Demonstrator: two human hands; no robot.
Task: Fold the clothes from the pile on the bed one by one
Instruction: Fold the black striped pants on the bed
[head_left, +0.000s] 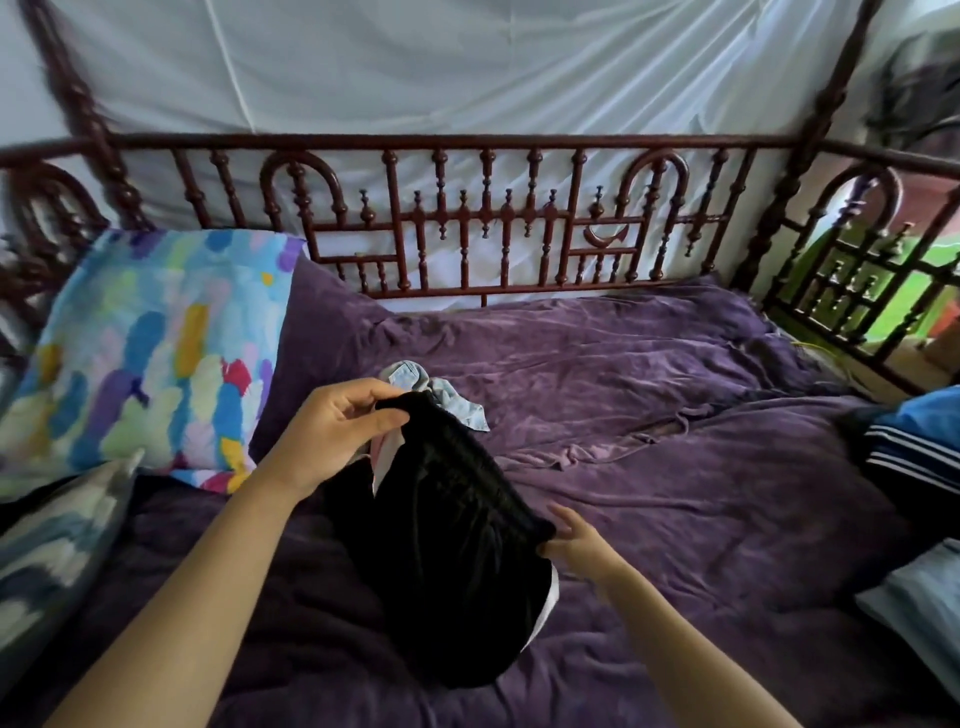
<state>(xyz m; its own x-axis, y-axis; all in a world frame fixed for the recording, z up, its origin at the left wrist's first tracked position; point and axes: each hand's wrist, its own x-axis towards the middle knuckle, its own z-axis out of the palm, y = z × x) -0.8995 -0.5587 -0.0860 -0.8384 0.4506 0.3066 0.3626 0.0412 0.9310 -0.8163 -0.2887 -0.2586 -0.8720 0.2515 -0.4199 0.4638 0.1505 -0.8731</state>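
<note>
A black garment with a ribbed waistband and white trim (457, 561) hangs above the purple bedcover (675, 467). My left hand (337, 426) pinches one end of the waistband between thumb and fingers, raised above the bed. My right hand (576, 540) grips the other end, lower and nearer to me. The garment's lower part drapes onto the bed. A light blue denim piece (441, 389) lies just behind my left hand, partly hidden by it.
A colourful patterned pillow (156, 353) leans at the left, with a blue-grey cushion (47, 545) in front of it. Folded clothes, blue with striped dark fabric (914, 441) and pale blue (924, 603), sit at the right edge. A dark wooden railing (467, 218) runs along the back.
</note>
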